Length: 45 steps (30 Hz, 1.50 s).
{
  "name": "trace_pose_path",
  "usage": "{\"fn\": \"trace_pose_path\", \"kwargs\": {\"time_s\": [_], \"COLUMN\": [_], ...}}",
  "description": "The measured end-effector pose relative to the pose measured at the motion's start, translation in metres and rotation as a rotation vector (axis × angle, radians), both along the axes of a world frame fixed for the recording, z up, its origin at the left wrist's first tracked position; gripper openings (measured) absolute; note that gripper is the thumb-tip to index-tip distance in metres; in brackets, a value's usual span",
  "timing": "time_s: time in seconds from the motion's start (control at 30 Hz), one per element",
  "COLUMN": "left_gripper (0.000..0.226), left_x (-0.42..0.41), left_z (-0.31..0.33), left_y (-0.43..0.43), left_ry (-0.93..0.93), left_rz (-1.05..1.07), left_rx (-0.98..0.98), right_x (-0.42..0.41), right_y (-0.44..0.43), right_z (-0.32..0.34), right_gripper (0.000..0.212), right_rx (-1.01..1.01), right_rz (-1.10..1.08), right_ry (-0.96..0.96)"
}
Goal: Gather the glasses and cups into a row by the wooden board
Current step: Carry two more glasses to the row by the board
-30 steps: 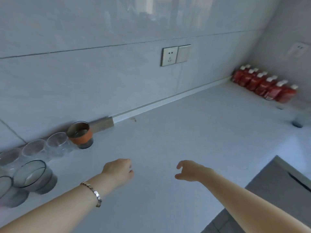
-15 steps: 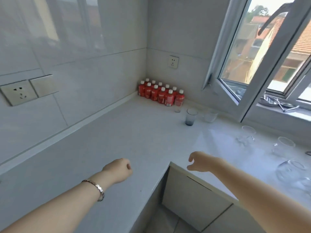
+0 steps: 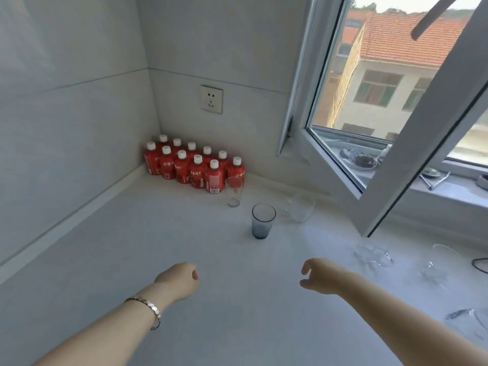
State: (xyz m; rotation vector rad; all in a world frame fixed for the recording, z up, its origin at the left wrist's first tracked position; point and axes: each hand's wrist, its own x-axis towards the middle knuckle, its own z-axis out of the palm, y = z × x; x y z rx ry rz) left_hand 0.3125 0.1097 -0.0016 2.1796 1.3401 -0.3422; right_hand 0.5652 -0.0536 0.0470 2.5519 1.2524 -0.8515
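A dark grey ribbed glass [image 3: 262, 220] stands upright on the white counter ahead of both hands. Behind it to the left is a tall clear glass [image 3: 233, 191], and a wide clear glass [image 3: 301, 208] stands to its right under the window. Further right are a low clear glass [image 3: 372, 254], another clear glass [image 3: 437, 262], and one at the frame's right edge [image 3: 475, 322]. My left hand [image 3: 179, 281], with a bracelet, hovers over the counter with fingers curled in a loose fist, empty. My right hand [image 3: 323, 276] hovers with fingers apart, holding nothing. No wooden board is in view.
Several red bottles with white caps [image 3: 194, 165] fill the far corner against the wall. An inward-open window sash [image 3: 396, 143] overhangs the counter at right. A wall socket [image 3: 211, 99] sits above the bottles. A dark ring [image 3: 480, 265] lies at the right edge.
The view has swung right, from the row of cups by the wall to the window corner. Both hands stay held out in front, empty, and the glasses now appear closer.
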Motion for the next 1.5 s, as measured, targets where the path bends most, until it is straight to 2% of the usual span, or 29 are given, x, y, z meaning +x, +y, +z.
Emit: {"fn": "trace_pose_path", "kwargs": {"time_s": [0.13,0.3,0.4,0.5,0.6,0.7,0.83,0.9,0.97,1.07,1.13,1.27,1.5], "left_gripper": [0.026,0.006,0.005,0.005,0.024,0.039,0.087,0.102,0.097,0.074,0.068,0.073,0.071], "left_x": [0.043,0.074,0.081,0.088,0.104,0.137,0.195,0.219,0.234,0.24,0.233,0.205,0.135], "left_z": [-0.007,-0.023,-0.034,-0.039,-0.036,-0.025,-0.019,-0.021,-0.027,-0.029,-0.026,-0.015,0.027], "left_y": [0.071,0.123,0.139,0.147,0.154,0.169,0.2,0.212,0.217,0.214,0.205,0.167,0.07], "left_ry": [0.009,0.009,0.007,0.002,-0.019,-0.082,-0.162,-0.157,-0.156,-0.209,-0.2,-0.156,-0.193], "left_rz": [-0.014,-0.048,-0.048,-0.028,0.018,0.028,-0.012,-0.011,0.003,0.067,0.053,-0.053,0.002], "left_rx": [0.008,-0.029,-0.04,-0.042,-0.007,0.089,0.129,0.108,0.11,0.156,0.174,0.149,0.127], "right_x": [0.029,0.043,0.045,0.046,0.052,0.062,0.08,0.089,0.097,0.106,0.11,0.11,0.095], "right_y": [0.073,0.157,0.196,0.213,0.213,0.206,0.192,0.181,0.17,0.154,0.145,0.125,0.084], "right_z": [-0.012,-0.031,-0.048,-0.067,-0.073,-0.07,-0.059,-0.053,-0.046,-0.038,-0.034,-0.027,-0.01], "right_gripper": [0.054,0.089,0.107,0.099,0.086,0.083,0.08,0.078,0.077,0.079,0.081,0.08,0.084], "right_rx": [0.056,0.306,0.246,0.199,0.25,0.258,0.258,0.283,0.31,0.327,0.306,0.289,0.293], "right_rz": [-0.031,-0.062,-0.066,-0.066,-0.027,0.004,-0.014,-0.016,-0.032,-0.069,-0.066,-0.03,0.121], "right_ry": [-0.025,-0.007,0.056,0.051,0.026,0.062,0.091,0.076,0.052,0.041,0.04,0.032,0.047]}}
